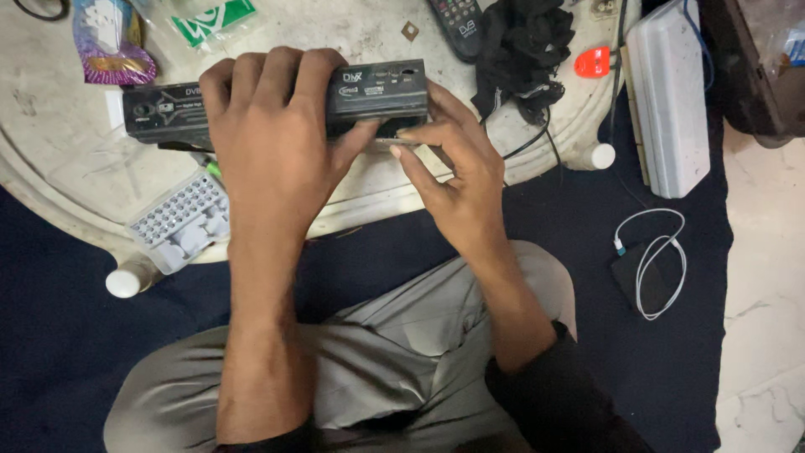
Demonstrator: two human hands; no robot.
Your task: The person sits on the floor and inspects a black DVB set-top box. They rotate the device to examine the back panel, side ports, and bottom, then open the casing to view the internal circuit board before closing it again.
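- The long black rectangular set-top box (369, 94) is lying on the round white marble counter (75, 180), near its front edge.
- The box is covered and gripped from above by the left hand (272, 134), fingers curled over its top.
- The box's lower front edge is pinched by the right hand (457, 172), thumb and fingertips closed on it.
- A clear plastic bit tray (180, 220) is seen just left of the left wrist.
- A black remote control (457, 23) and a bundled black cloth (524, 46) are lying beyond the box.

A worn, round white table (75, 180) carries a black set-top box (377, 92), a remote control (457, 23), black cloth (524, 46) and a clear bit case (180, 220).
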